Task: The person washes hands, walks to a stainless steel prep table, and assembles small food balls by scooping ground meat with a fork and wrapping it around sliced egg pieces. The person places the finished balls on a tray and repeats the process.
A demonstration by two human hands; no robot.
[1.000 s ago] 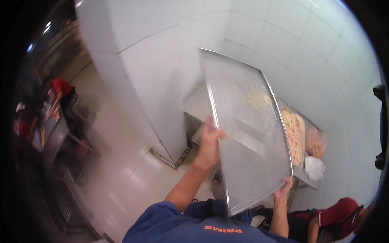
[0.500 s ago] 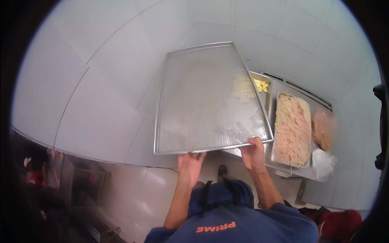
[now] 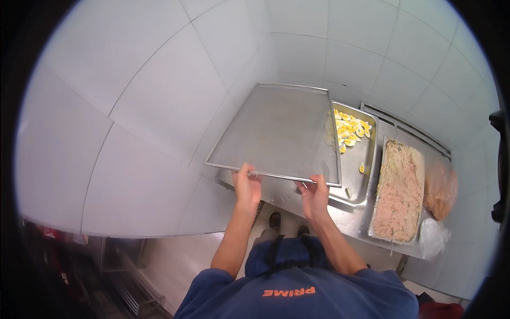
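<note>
The perforated tray (image 3: 276, 130) has shifted, baring more egg wedges (image 3: 349, 142) right of the left hand (image 3: 247, 187) and right hand (image 3: 316, 199) gripping its edge.

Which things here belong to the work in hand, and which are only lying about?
In hand:
flat, perforated grey metal tray, held by left hand and right hand

Apparently just lying about:
rectangular steel pan
white-and-yellow egg wedges in it
rectangular pinkish-beige food slab
orange-tinted plastic bag
crumpled whitish plastic bag
</note>
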